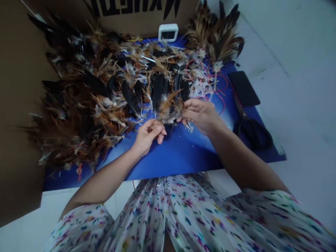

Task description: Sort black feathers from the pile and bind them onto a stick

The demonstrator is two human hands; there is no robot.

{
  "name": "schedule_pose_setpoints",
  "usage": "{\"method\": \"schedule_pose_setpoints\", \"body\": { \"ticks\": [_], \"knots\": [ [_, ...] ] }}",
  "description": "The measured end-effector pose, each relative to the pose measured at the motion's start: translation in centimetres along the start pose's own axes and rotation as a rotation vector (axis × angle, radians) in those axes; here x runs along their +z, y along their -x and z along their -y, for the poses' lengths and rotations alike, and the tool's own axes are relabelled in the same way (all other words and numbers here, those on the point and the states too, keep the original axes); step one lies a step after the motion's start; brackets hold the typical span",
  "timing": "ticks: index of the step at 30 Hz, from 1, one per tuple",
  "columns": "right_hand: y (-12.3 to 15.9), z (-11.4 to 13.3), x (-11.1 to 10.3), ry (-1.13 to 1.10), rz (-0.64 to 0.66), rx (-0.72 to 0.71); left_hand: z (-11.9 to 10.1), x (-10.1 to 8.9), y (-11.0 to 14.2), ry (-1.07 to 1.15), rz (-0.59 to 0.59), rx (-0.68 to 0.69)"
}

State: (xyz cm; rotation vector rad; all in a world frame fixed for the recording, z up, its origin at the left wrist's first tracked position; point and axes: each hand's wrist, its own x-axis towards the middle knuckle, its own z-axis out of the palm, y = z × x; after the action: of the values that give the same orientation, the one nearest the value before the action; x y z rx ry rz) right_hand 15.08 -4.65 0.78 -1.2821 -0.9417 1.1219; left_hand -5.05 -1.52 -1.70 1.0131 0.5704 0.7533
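Observation:
My left hand is closed in a pinch over the front of the blue board; whatever lies between its fingertips is too small to make out. To its right, my right hand reaches into the near edge of the feather pile, its bent fingers closed on a brown feather. Long black feathers lie just beyond both hands. Pale quill ends and fluffy grey down show near the fingertips.
Bundled brown feathers heap up at left against a cardboard box. More upright bundles stand at back right. Pink string, black scissors, a dark phone-like slab and a small white-framed device lie around.

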Motion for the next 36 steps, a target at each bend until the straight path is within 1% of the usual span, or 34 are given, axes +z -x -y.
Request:
{"method": "schedule_pose_setpoints", "body": {
  "ticks": [3,6,9,14,20,22,27,30,33,36],
  "knots": [
    [1.0,-1.3,0.1,-0.006,-0.028,-0.017,0.0,0.1,-0.3,0.016,-0.107,-0.032],
    [1.0,-1.9,0.6,-0.009,-0.059,-0.059,0.1,0.0,-0.4,0.001,-0.142,-0.075],
    [0.9,-2.0,1.2,-0.014,-0.07,-0.071,0.1,0.0,-0.5,-0.014,-0.106,-0.129],
    [1.0,-2.1,1.4,0.008,-0.03,-0.078,-0.1,0.1,-0.9,-0.029,-0.061,-0.186],
    [1.3,-3.4,1.1,0.124,-0.092,-0.135,-0.2,0.1,-1.3,-0.059,0.009,-0.244],
    [1.4,-3.7,1.1,0.164,-0.094,-0.175,-0.1,0.0,-1.3,-0.057,0.004,-0.246],
    [1.4,-4.0,1.2,0.224,-0.022,-0.217,0.1,-0.1,-1.1,-0.044,-0.08,-0.232],
    [1.5,-3.8,1.0,0.255,0.052,-0.244,0.1,-0.2,-0.9,-0.033,-0.115,-0.237],
    [1.6,-3.7,0.8,0.311,0.122,-0.299,0.1,-0.3,-0.8,-0.043,-0.1,-0.214],
    [1.5,-3.6,0.8,0.368,0.13,-0.364,0.3,-0.6,-0.5,-0.074,-0.077,-0.195]
  ]
}}
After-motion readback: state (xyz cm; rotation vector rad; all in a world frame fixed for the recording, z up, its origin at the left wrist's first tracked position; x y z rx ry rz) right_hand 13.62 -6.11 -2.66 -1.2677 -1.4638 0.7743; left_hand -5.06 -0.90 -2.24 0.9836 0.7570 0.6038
